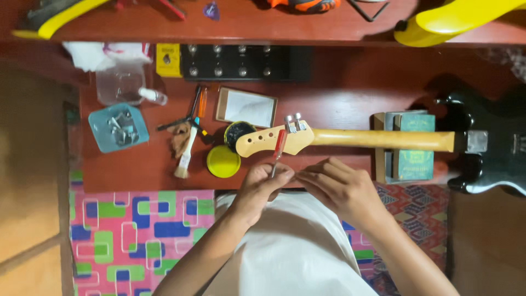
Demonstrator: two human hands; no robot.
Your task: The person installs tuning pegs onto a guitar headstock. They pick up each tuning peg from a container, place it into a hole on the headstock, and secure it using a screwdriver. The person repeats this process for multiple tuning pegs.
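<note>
Pinching a red-handled screwdriver (278, 151) in my left hand (262, 189), fingers closed narrow round its shaft, handle pointing up and away. My right hand (339, 189) meets it at the fingertips, curled tight on something too small to make out. Just above the grip lies the guitar headstock (274, 140), two tuners fitted. Left of the grip sits a yellow lid (223, 161) and a brush (185, 156).

hands (307, 186): 2 | guitar neck (372, 138): 1 | screwdriver (279, 148): 1 | brush (185, 156): 1

Red-handled screwdriver (278, 149) upright over pale guitar headstock (274, 139), shaft pinched below.
</note>
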